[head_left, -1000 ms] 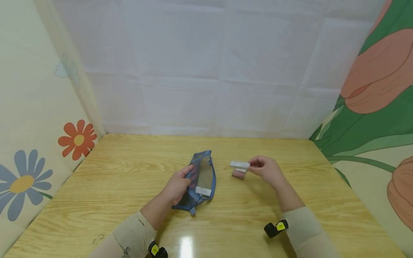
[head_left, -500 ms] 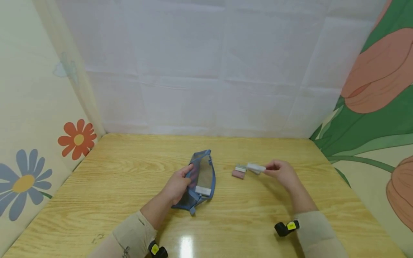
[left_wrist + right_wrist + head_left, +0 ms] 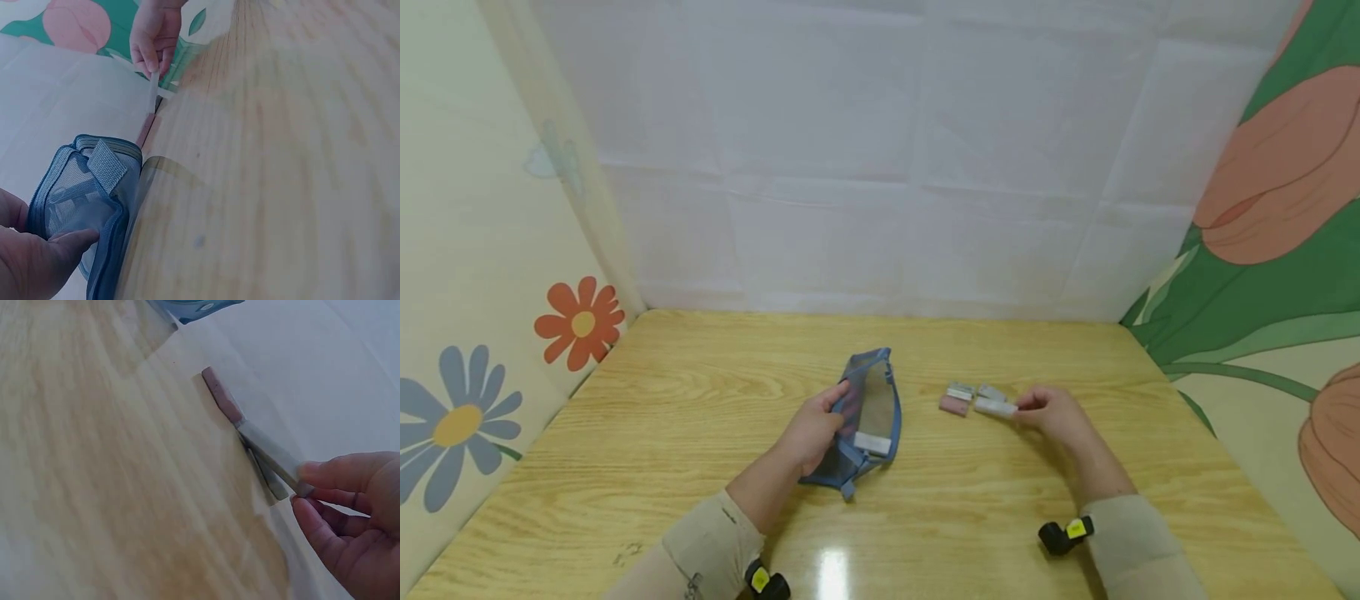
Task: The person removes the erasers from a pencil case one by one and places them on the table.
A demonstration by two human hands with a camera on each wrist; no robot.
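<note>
My left hand (image 3: 811,435) grips the side of a blue-trimmed mesh zip pouch (image 3: 878,396), whose mouth gapes open toward the right. A white block (image 3: 872,444) lies inside, near the pouch's front end. In the left wrist view, the thumb presses on the pouch's mesh (image 3: 75,209). Further right, my right hand (image 3: 1054,414) pinches the end of a flat white eraser-like bar (image 3: 995,407) between thumb and fingers, low over the table. Close beside it lie a pink block (image 3: 953,406), a pale greenish-white block (image 3: 960,391) and a greyish block (image 3: 992,392).
The wooden table (image 3: 715,358) runs back to a white cloth backdrop (image 3: 850,167). Flower-printed panels (image 3: 1285,333) stand at both sides. Black wrist cameras (image 3: 1063,536) hang at both sleeves, close above the tabletop.
My right hand has carried the white bar rightward and then down toward the table, uncovering the small blocks behind it. The left hand and the pouch stay put.
</note>
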